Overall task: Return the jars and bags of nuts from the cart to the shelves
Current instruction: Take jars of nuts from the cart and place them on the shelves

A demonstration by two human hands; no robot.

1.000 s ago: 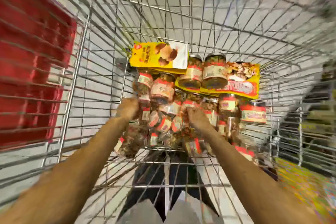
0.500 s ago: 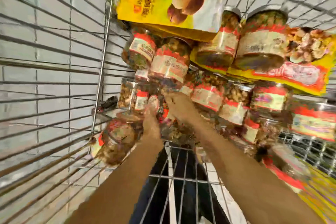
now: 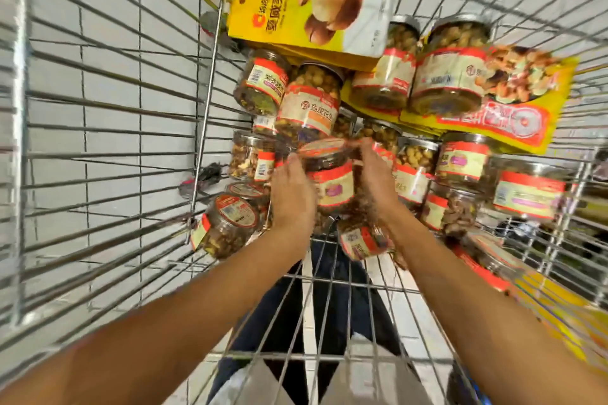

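Note:
Inside the wire cart point(image 3: 204, 102) lie several clear jars of nuts with red and cream labels. One nut jar point(image 3: 333, 178) is raised slightly above the pile at the centre. My left hand point(image 3: 291, 197) grips its left side and my right hand point(image 3: 375, 179) grips its right side, fingers curled round it near the lid. A yellow bag of nuts point(image 3: 289, 10) lies at the far end of the cart. A second yellow and red bag point(image 3: 516, 115) lies at the right under two jars point(image 3: 450, 76). The hands are blurred.
More jars crowd both sides of my hands, one tipped jar point(image 3: 227, 223) at the near left and a large jar point(image 3: 529, 191) at the right. The cart's wire walls rise on all sides. Tiled floor and my legs show through the mesh.
The view has dropped closer into the cart. Both hands have come together from separate jars onto one jar at the centre and lifted it a little.

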